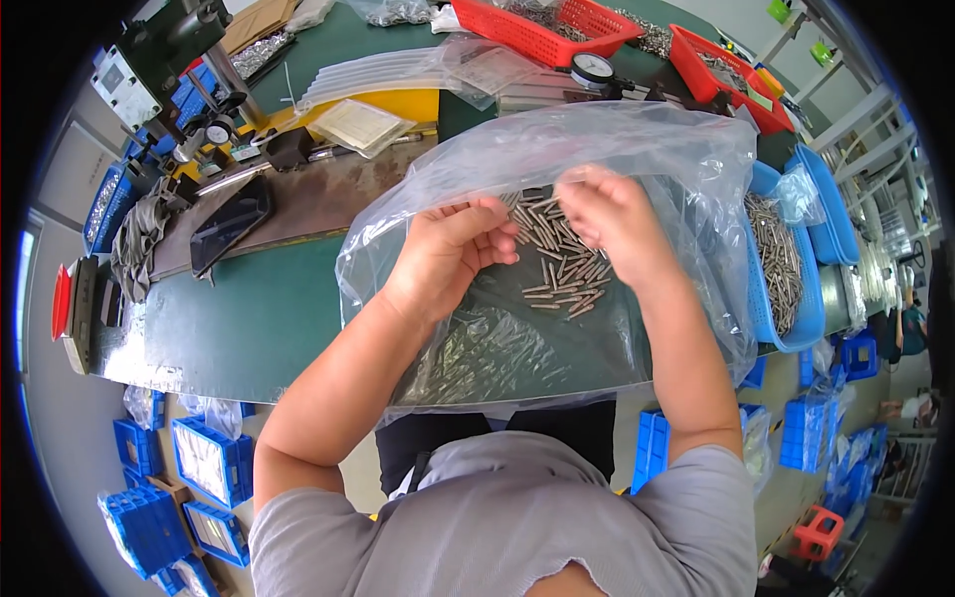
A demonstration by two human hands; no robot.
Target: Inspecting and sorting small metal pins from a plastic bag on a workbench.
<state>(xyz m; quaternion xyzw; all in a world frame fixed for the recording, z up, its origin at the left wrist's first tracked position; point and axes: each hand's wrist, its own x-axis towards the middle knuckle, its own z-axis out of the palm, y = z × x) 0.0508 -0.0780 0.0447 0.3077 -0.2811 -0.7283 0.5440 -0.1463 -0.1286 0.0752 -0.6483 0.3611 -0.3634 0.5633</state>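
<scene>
A large clear plastic bag (686, 219) lies spread on the green table in front of me. Many slim metal pins (567, 269) are heaped on it, between and just below my hands. My left hand (453, 244) is at the heap's left side, palm turned inward and fingers curled, with the thumb bent over them. Whether a pin sits in those fingers is hidden. My right hand (612, 219) hovers over the heap's right side, thumb and forefinger closed in a pinch. What it pinches is too small to make out.
At the right stands a blue basket (811, 298) of similar metal parts. Red baskets (527, 35) and a dial gauge (593, 68) are at the back. To the left are a phone (231, 224), a clear flat case (360, 127) and a stand-mounted machine (149, 75).
</scene>
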